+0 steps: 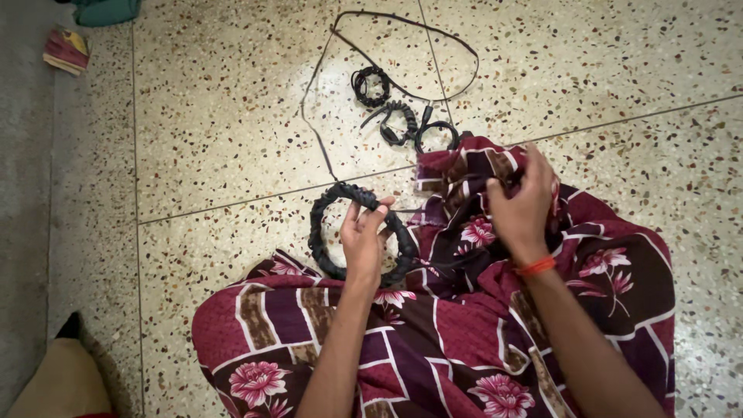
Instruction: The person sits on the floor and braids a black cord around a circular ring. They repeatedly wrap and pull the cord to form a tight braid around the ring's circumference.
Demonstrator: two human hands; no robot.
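Note:
I sit on the floor in a maroon flowered cloth (433, 340). My left hand (364, 236) grips the top of a large black braided ring (325, 232) that lies on the floor against my knee. A thin black cord (313, 116) runs from this ring up the floor in a wide loop. My right hand (522, 205), with an orange thread on its wrist, clutches a fold of the flowered cloth over my raised knee. Three smaller black rings (398, 116) lie in a row on the floor just beyond the knee.
The floor is speckled terrazzo tile (217, 116) with dark joint lines. A folded red and yellow cloth (66, 50) lies at the far left, a green cloth (104, 9) at the top edge, and a tan cushion (62, 383) at the bottom left corner.

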